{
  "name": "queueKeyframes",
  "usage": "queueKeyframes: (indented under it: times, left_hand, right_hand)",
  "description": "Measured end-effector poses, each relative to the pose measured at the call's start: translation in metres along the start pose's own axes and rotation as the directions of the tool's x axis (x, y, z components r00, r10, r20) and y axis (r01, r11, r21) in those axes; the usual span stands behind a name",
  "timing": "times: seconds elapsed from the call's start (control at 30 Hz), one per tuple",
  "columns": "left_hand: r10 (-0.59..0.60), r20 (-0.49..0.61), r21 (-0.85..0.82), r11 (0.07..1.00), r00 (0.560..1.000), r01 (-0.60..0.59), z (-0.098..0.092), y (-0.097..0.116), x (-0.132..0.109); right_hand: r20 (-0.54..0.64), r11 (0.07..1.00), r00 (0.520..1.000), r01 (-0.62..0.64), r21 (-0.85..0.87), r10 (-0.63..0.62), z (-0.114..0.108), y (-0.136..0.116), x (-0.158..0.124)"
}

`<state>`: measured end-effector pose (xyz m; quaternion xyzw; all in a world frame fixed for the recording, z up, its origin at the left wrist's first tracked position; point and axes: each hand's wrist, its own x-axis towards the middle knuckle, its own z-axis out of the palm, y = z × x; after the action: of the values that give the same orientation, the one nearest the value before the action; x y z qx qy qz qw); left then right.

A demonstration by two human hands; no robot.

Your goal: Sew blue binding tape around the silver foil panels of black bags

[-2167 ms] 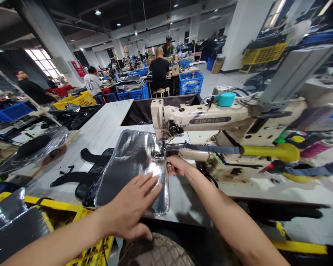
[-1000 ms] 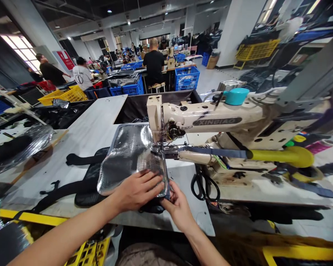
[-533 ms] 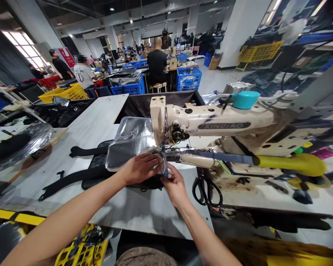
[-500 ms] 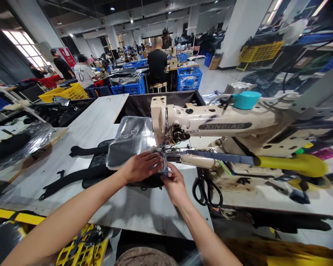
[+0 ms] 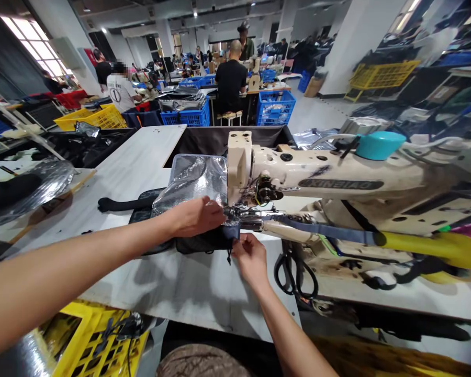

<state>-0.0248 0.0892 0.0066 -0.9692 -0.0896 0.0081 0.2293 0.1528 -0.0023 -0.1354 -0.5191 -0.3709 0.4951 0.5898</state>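
A silver-lined bag piece point(image 5: 202, 178) with pale binding along its edge lies under the head of a cream sewing machine point(image 5: 325, 170), its black fabric side point(image 5: 196, 242) hanging toward me. My left hand point(image 5: 196, 215) is on the silver part just left of the needle area, its fingers bent together at the bag's edge; the fingertips are partly hidden. Below the needle, my right hand point(image 5: 253, 257) pinches the dark lower corner of the bag between thumb and fingers. A black padded strap point(image 5: 121, 204) stretches left from the bag across the table.
Black-handled scissors point(image 5: 296, 275) lie right of my right hand. Blue-grey binding tape point(image 5: 337, 230) runs along the machine arm from a yellow guide point(image 5: 435, 248). A yellow crate point(image 5: 105, 340) stands below the table's front edge. Several people work farther back among blue crates point(image 5: 277, 109).
My left hand has gone from lying flat on the silver panel to bent, raised fingers. The bag has shifted slightly at the needle, and my right hand has moved a little lower. The view has shifted.
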Motion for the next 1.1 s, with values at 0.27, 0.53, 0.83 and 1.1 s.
queueKeyframes:
  times: [0.27, 0.53, 0.83, 1.1]
  left_hand:
    - [-0.026, 0.387, 0.022, 1.000, 0.922, 0.018, -0.011, -0.008, -0.004]
    - [-0.200, 0.495, -0.247, 0.900, 0.846, 0.358, -0.011, 0.039, 0.041]
    - [-0.406, 0.555, -0.299, 0.717, 0.726, 0.629, -0.019, 0.061, 0.060]
    - [-0.635, 0.463, -0.356, 0.506, 0.619, 0.785, -0.004, 0.076, 0.072]
  right_hand:
    - [0.009, 0.995, 0.996, -0.087, -0.040, 0.088, 0.000, -0.013, -0.004]
    - [-0.013, 0.996, 0.997, -0.081, 0.031, 0.082, 0.004, -0.019, 0.024]
    - [0.102, 0.969, 0.994, 0.062, -0.238, -0.039, -0.015, -0.028, 0.012]
    - [0.093, 0.873, 0.994, 0.096, -0.478, -0.059, -0.022, -0.035, -0.014]
